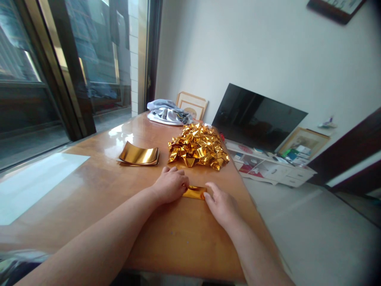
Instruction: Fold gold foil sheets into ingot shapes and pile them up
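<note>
A small folded piece of gold foil (195, 192) is lying flat on the wooden surface (178, 238) near its right edge, with its long axis running left to right across the view, tilted slightly down toward the right. The left hand (170, 185) is resting palm down on the foil's left end, its grip curled together over that end and pressing it to the wood. The right hand (222, 206) is lying beside the foil's right end, fingertips (206, 195) touching its edge; whether this grip is pinching the foil or only touching it, I cannot tell.

Just beyond the hands, a heap of crumpled gold foil pieces (198, 146) is sitting on the surface. To the left of it, a stack of flat gold sheets (139, 155) is lying with curled-up edges. A bundle of grey cloth (168, 112) is sitting at the far end, and a dark television screen (257, 117) is leaning against the wall to the right.
</note>
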Demonstrator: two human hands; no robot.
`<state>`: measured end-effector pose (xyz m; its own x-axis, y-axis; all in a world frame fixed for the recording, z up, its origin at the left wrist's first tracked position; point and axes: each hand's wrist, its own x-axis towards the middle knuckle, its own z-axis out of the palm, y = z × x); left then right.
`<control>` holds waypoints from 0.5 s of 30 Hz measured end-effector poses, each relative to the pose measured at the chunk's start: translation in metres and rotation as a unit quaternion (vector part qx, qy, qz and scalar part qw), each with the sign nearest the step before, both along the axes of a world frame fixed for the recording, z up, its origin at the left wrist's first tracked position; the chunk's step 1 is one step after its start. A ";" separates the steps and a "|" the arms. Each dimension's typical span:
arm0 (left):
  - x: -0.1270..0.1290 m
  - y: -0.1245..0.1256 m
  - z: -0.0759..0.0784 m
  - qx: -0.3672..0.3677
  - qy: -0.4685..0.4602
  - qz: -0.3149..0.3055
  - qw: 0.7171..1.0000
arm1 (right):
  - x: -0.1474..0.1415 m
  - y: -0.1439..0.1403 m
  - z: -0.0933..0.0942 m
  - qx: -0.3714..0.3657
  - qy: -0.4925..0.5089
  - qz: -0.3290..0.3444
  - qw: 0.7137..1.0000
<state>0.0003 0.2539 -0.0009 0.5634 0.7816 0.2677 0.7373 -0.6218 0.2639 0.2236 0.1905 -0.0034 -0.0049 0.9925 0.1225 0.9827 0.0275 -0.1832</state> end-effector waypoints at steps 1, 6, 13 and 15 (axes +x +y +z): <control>0.000 0.000 0.000 0.000 -0.001 0.001 1.000 | 0.001 -0.001 0.000 0.011 0.006 0.011 1.000; -0.001 0.001 -0.001 0.006 -0.008 -0.004 1.000 | 0.006 -0.001 -0.001 0.033 0.027 0.061 0.997; 0.001 0.002 -0.003 0.015 -0.020 0.014 1.000 | 0.012 0.004 -0.005 0.038 0.038 0.088 0.995; 0.002 0.004 -0.004 0.014 -0.023 0.025 0.999 | 0.011 0.006 -0.004 0.036 0.045 0.089 0.994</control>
<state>0.0020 0.2575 -0.0054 0.5105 0.8002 0.3147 0.7546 -0.5924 0.2822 0.2350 0.1962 -0.0078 -0.1654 0.9655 0.2010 0.9405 0.2158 -0.2625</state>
